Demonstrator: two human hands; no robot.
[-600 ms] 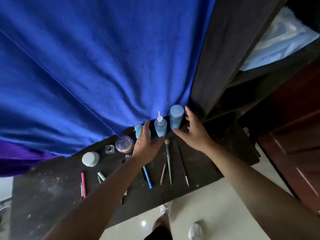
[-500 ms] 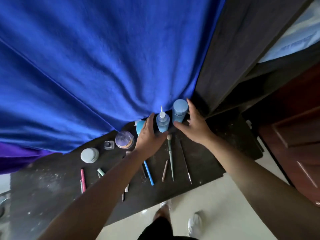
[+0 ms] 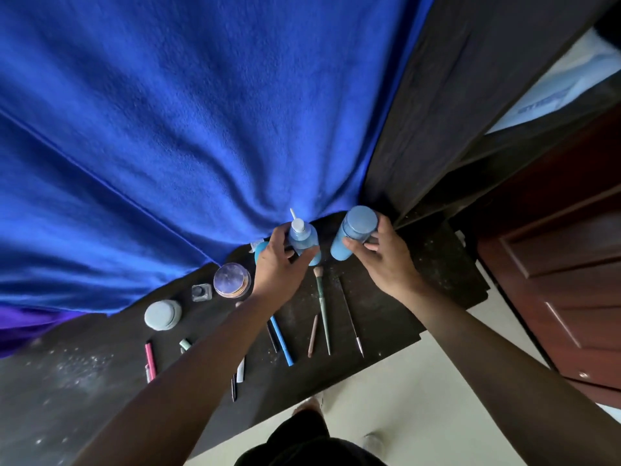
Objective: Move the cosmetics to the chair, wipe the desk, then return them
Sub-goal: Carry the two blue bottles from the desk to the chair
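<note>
Blue bottles first: my left hand (image 3: 280, 264) is gripping the pump bottle (image 3: 302, 238) and my right hand (image 3: 381, 260) is wrapping around the capped bottle (image 3: 354, 232), both at the back of the dusty surface (image 3: 386, 317). Next I'm guessing lift straight up, carry to the chair; brushes are waiting.

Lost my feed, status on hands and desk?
Left hand gripping pump bottle. Right hand gripping capped blue bottle. Brushes, pencils, jars on dusty desk. Nothing blocking.

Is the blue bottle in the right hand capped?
Capped: a flat blue cap covers the blue bottle held by the right hand.
</note>
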